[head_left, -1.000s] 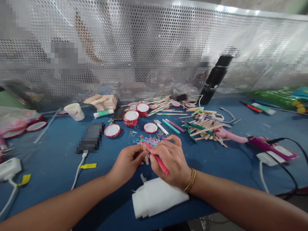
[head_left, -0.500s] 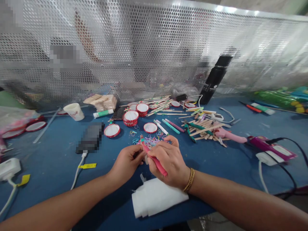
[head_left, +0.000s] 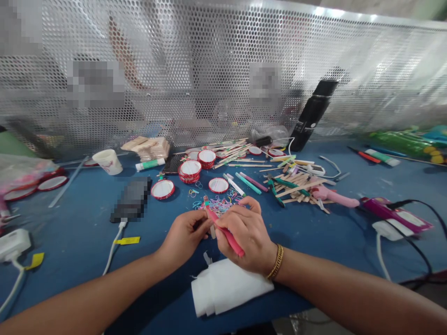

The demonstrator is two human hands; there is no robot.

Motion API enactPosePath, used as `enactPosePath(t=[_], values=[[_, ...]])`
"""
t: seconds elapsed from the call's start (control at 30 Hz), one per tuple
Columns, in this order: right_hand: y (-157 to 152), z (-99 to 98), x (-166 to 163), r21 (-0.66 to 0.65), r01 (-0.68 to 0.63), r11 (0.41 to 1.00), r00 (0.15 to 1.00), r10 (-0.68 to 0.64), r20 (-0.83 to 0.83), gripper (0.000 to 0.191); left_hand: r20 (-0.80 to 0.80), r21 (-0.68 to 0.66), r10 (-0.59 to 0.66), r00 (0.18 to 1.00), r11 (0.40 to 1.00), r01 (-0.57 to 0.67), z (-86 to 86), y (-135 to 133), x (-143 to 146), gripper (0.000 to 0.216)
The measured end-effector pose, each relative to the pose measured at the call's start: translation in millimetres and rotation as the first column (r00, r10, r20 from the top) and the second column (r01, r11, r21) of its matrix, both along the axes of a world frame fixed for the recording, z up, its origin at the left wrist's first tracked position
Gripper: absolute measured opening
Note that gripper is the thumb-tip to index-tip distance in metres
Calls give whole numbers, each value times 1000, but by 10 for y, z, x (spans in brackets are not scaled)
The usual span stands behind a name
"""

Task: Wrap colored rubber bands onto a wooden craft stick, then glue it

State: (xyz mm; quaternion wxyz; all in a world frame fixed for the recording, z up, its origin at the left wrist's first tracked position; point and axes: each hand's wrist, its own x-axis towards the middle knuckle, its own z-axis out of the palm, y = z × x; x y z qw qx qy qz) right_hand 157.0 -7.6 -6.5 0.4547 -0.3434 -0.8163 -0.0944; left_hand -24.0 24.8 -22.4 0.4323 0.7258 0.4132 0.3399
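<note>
In my right hand [head_left: 246, 235] is a pink marker [head_left: 234, 244], gripped like a pen and slanting up to the left. My left hand [head_left: 183, 237] pinches a small wooden craft stick [head_left: 213, 231], whose coloured upper end shows above the fingers. The marker's front end lies against or very near the stick; my fingers hide the exact contact. Just beyond both hands is a pile of small coloured rubber bands [head_left: 220, 204]. Under my right wrist lies a folded white cloth or tissue [head_left: 230, 288].
Red-rimmed round lids [head_left: 163, 189] and several markers [head_left: 247, 183] lie farther back. Loose craft sticks [head_left: 296, 186] are heaped right, near a pink glue gun [head_left: 335, 196]. A phone [head_left: 131, 200] with a cable lies left. A black bottle [head_left: 312, 116] stands by the perforated metal screen [head_left: 209, 70].
Both hands stay almost in place, still holding the marker and the stick. Only a very slight shift of the right hand and marker shows.
</note>
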Motion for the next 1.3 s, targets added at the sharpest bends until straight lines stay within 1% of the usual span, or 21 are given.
enactPosePath(t=[0.23,0.53,0.67,0.77,0.87,0.93,1.07,1.2,1.3], values=[[12,-11,-5,-20,-8,1000,1000,8,21,2,2,16,-7,1000,1000,7,34,-20,7,32],[5,9,5,-14,42,999,999,-42,4,3,1,-29,10,1000,1000,-10,-17,-9,-6,33],[-4,22,10,3,36,999,999,-36,-10,3,-22,-22,25,999,999,-25,-8,-3,-2,35],[-14,22,6,-11,19,1000,1000,-19,-10,4,-29,-1,16,999,1000,-16,10,-4,6,35],[-13,17,0,-27,-2,1000,1000,2,2,3,-20,17,9,1000,1000,-9,26,-13,11,33],[-7,12,-1,-28,-8,1000,1000,8,9,3,-3,6,6,1000,1000,-6,30,-19,11,32],[5,0,-3,-27,-10,1000,1000,11,25,3,24,-1,1,1000,1000,-1,32,-25,5,32],[8,-8,-2,-31,-2,1000,999,3,37,4,10,16,11,1000,1000,-11,21,-19,3,33],[4,-4,3,-25,13,1000,1000,-13,26,3,4,0,14,1000,1000,-14,-3,-10,2,34]])
